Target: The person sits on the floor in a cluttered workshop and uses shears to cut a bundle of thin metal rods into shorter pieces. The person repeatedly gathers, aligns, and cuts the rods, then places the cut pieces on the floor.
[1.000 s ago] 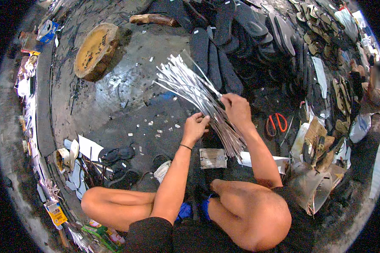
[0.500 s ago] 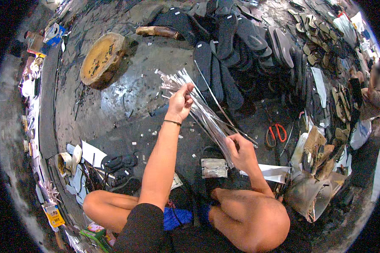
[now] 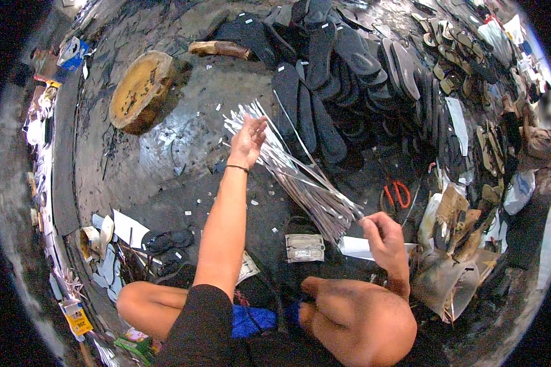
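Note:
A loose bundle of long, thin, pale strips slants from upper left to lower right in front of me. My left hand is at its upper end, fingers curled against the strips, a dark band round the wrist. At the bundle's lower right tip is my right hand, thumb and forefinger pinched on a strip end; its other fingers are folded. The strips fan out at both ends, and one thin strip stands apart along the upper side. My left hand partly hides the strips behind it.
A round wooden block and a wooden-handled tool lie at the far left. Dark shoe soles are heaped ahead. Orange-handled scissors lie right of the bundle. A whitish packet sits between my knees; scraps are piled right.
My right hand has shifted right and down, off the bundle's body to its tip. My left hand has moved slightly left with looser fingers, and the strips have spread wider.

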`<state>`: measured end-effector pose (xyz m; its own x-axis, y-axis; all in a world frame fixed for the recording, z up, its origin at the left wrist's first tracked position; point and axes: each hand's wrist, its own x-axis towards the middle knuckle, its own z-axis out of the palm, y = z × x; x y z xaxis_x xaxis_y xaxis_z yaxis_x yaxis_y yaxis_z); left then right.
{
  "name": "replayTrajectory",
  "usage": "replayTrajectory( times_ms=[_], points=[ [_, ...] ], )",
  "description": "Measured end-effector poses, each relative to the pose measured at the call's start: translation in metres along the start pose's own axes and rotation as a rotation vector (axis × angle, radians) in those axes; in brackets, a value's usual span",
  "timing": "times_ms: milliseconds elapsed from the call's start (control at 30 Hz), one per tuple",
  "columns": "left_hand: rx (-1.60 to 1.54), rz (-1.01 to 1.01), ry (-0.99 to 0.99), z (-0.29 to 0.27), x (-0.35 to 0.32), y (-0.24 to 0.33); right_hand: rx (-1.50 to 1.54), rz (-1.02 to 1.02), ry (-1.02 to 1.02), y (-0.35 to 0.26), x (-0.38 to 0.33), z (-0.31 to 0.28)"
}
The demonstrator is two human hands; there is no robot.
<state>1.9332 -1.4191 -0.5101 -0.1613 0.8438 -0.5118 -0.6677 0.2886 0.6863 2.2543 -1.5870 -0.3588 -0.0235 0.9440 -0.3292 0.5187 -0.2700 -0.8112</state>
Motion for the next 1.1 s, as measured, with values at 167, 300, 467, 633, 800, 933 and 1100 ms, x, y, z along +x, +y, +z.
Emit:
replayTrajectory(
  times_ms=[167, 300, 467, 633, 800, 933, 1100],
  points=[
    [-0.214, -0.598, -0.260, 0.029, -0.121, -0.045, 0.124, 0.065, -0.177, 0.018, -0.001, 0.025],
    [-0.011, -0.278, -0.143, 0.030, -0.161, -0.076, 0.249, 0.246, -0.315, 0.041, -0.012, 0.055],
    [0.209, -0.429, -0.082, 0.048, -0.213, -0.076, 0.219, -0.030, -0.206, 0.037, -0.021, 0.062],
    [0.093, -0.118, 0.095, 0.045, -0.180, -0.027, 0.220, -0.018, -0.295, 0.037, -0.034, 0.041],
    [0.137, 0.318, 0.126, -0.012, -0.131, 0.040, 0.082, 0.061, -0.295, 0.063, -0.054, -0.023],
    [0.402, 0.570, 0.236, -0.029, -0.131, 0.068, -0.057, -0.070, -0.075, 0.078, -0.056, -0.060],
    [0.303, 0.404, 0.324, -0.024, -0.135, 0.077, 1.155, 0.024, 0.340, 0.084, -0.020, -0.059]
  ],
)
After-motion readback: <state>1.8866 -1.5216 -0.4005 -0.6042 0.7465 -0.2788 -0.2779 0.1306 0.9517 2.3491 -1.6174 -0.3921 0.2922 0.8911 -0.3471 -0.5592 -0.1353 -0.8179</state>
